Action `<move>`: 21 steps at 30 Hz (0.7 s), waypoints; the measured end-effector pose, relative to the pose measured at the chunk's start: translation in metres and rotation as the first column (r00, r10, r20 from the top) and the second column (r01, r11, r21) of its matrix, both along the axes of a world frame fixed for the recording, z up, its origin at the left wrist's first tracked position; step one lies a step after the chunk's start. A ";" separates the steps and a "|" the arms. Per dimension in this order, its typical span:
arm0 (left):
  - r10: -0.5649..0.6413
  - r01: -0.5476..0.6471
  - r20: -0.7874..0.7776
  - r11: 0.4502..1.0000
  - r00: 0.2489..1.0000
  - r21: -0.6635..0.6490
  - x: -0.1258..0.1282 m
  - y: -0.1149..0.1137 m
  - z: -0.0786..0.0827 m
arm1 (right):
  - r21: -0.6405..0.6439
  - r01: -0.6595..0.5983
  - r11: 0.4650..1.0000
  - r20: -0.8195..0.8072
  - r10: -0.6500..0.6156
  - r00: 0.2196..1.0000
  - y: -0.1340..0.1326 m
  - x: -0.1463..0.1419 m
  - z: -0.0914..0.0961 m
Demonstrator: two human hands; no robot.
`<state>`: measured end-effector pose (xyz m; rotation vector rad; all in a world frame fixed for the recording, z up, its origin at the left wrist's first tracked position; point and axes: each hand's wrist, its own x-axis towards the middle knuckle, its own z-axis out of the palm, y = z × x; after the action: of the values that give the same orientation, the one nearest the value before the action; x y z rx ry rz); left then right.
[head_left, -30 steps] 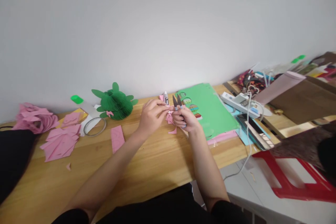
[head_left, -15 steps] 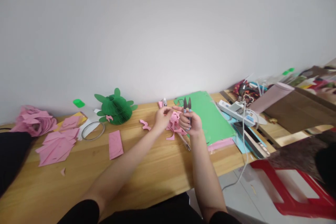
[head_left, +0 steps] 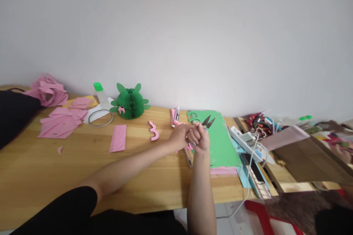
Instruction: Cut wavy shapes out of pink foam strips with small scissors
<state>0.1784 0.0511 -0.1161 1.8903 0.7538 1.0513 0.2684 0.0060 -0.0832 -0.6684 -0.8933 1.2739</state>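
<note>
My right hand (head_left: 199, 140) is closed around a pair of thread snips. The dark blades of the snips (head_left: 209, 122) stick out above the fist, spread apart and pointing up and right over the green sheets (head_left: 224, 143). Against the right hand presses my left hand (head_left: 178, 137), its fingers drawn together and partly hidden, so whatever it pinches does not show. Pink paper scraps (head_left: 189, 147) lie under the hands, beside a pen (head_left: 188, 158). Just behind stands a glue tube (head_left: 177, 116). A curvy pink cut-out (head_left: 153, 131) lies left of the hands.
Farther left are a green honeycomb-paper ball with leaves (head_left: 130, 104), a folded pink paper (head_left: 118, 138), a tape ring (head_left: 100, 118), a green-capped bottle (head_left: 100, 93) and pink paper stacks (head_left: 62, 122). To the right lie a power strip (head_left: 245, 143), a phone (head_left: 252, 167) and a red stool (head_left: 259, 214).
My hands have come together, the left moving right against the right fist. The snips have tilted from upright to the right. The camera view has also turned.
</note>
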 end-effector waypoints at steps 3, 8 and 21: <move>-0.053 0.051 -0.048 0.998 0.997 -0.036 -0.034 -0.008 0.009 | 0.012 -0.002 1.000 0.010 0.002 1.000 -0.004 -0.005 0.007; 0.064 -0.056 0.043 0.985 0.997 -0.163 -0.115 -0.011 0.035 | 0.013 -0.068 0.998 0.028 0.068 0.997 -0.011 -0.011 0.017; 0.201 0.083 0.462 0.848 0.864 -0.524 -0.209 -0.063 0.127 | 0.223 -0.213 0.951 -0.443 0.293 0.847 -0.043 -0.072 0.049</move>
<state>-0.0309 -0.0122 0.0104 1.0545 0.7016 1.1640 0.1966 -0.0371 -0.0343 -0.0883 -0.6811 1.4954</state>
